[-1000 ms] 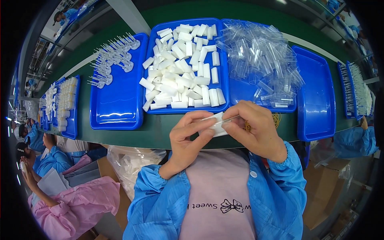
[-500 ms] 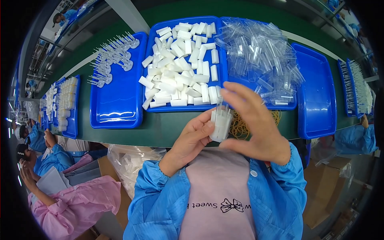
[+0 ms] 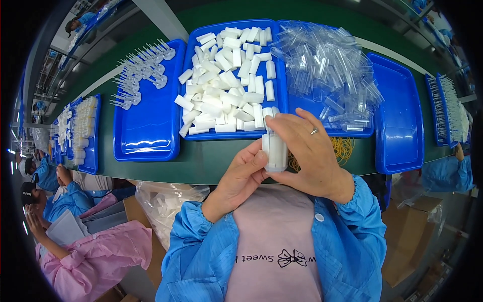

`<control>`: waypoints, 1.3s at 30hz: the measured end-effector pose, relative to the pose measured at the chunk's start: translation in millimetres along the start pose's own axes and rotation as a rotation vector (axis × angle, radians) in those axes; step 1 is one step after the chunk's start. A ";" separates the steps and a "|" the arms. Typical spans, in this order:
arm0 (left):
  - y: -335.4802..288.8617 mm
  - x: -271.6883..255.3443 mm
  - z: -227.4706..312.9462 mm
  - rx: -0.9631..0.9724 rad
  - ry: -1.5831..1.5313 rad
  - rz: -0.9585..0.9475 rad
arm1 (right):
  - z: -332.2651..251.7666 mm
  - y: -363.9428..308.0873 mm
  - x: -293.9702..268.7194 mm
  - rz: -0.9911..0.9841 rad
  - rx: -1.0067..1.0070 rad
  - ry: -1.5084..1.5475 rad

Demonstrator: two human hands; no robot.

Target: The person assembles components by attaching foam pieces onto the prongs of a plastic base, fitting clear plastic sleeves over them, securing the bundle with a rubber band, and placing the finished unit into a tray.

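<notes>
In front of my chest is a small bundle of clear plastic sleeves with white pieces inside (image 3: 275,153), held roughly upright. My left hand (image 3: 240,176) grips its left side between thumb and fingers. Around the right side and top curves my right hand (image 3: 317,158), thumb low and fingertips at the upper end. Just beyond both hands, a blue tray (image 3: 190,58) carries many white foam-like blocks (image 3: 226,88). To its right, loose clear sleeves (image 3: 324,60) are heaped in another blue tray (image 3: 302,95). Yellow rubber bands (image 3: 344,150) lie partly hidden behind my right hand.
A blue tray (image 3: 143,126) on the left holds white pieces with thin stems (image 3: 138,75). Stacked blue trays (image 3: 400,118) stand at right. Below the bench are a plastic bag of white pieces (image 3: 168,209) and a cardboard box (image 3: 410,236). Co-workers sit at left.
My right hand has moved in from the right and closed round the bundle, its fingers now at the top. The left hand keeps its hold nearly in place.
</notes>
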State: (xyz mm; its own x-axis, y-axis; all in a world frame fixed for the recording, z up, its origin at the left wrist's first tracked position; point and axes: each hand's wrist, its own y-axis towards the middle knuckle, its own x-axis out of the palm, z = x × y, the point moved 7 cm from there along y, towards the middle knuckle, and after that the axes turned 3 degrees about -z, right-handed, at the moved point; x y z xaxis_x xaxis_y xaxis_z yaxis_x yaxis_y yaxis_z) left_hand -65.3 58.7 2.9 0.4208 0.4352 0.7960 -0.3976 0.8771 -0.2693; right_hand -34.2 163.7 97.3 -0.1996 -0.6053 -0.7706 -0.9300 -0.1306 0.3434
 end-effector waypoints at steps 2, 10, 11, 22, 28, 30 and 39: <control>-1.7 4.3 1.9 -0.001 -0.019 -0.005 | -3.3 0.7 0.1 -0.013 -0.047 -0.002; 0.0 0.6 4.1 0.002 0.033 0.046 | -0.3 4.9 -3.1 0.015 0.029 0.044; -0.6 0.8 3.6 0.007 -0.010 0.024 | -0.5 4.9 -3.0 0.014 0.029 0.044; -2.4 10.6 6.9 0.054 -0.048 -0.076 | -9.1 4.3 -1.9 0.061 -0.024 0.012; -2.7 8.1 5.6 0.020 -0.045 -0.011 | -5.2 7.7 -2.3 -0.014 -0.027 0.120; -2.4 6.1 7.8 0.041 -0.040 -0.031 | -3.3 8.3 -13.7 0.029 -0.003 0.218; -0.6 10.2 8.7 0.043 -0.016 -0.019 | 37.4 2.9 -44.2 0.239 0.143 0.114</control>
State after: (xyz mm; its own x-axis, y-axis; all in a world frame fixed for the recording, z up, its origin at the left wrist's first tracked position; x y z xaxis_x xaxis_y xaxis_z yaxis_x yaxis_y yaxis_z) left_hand -67.9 60.9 15.9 0.4156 0.4145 0.8096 -0.4247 0.8756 -0.2302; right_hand -39.6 219.4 112.3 -0.3899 -0.6909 -0.6088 -0.8963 0.1331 0.4230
